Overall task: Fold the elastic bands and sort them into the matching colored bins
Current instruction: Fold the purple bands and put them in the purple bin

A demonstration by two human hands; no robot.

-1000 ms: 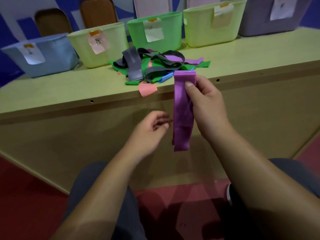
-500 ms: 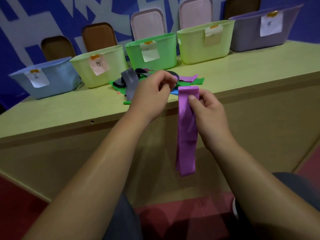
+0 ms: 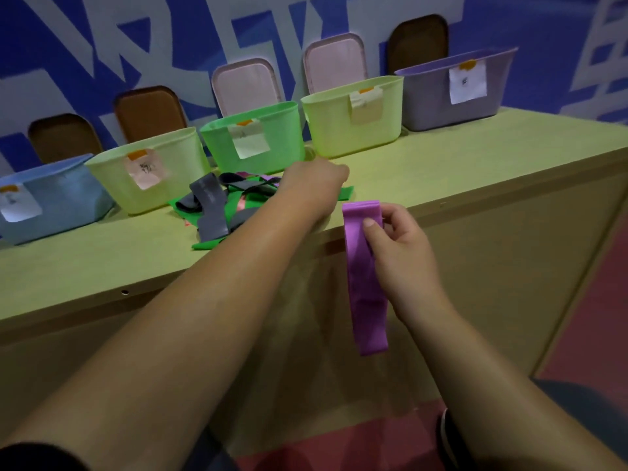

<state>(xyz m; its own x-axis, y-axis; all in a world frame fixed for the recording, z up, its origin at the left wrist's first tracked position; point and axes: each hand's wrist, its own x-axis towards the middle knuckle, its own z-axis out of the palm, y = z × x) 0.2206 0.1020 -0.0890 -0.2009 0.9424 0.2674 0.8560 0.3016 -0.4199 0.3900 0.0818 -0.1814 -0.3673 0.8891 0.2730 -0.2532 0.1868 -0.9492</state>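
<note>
Left hand (image 3: 314, 185) has reached over the pile (image 3: 221, 212), mid-frame; its fingers are hidden, grip cannot be told. Right hand (image 3: 402, 256) pinches the purple band (image 3: 365, 290) hanging centre-right, not yet binned; pile unsorted.

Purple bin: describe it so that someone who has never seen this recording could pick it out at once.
A row of five bins stands along the back of the yellow-green table, against the blue-and-white wall. The purple bin is the last one at the right end, beside a pale green bin. It alone is purple, with a white label on its front.
</note>
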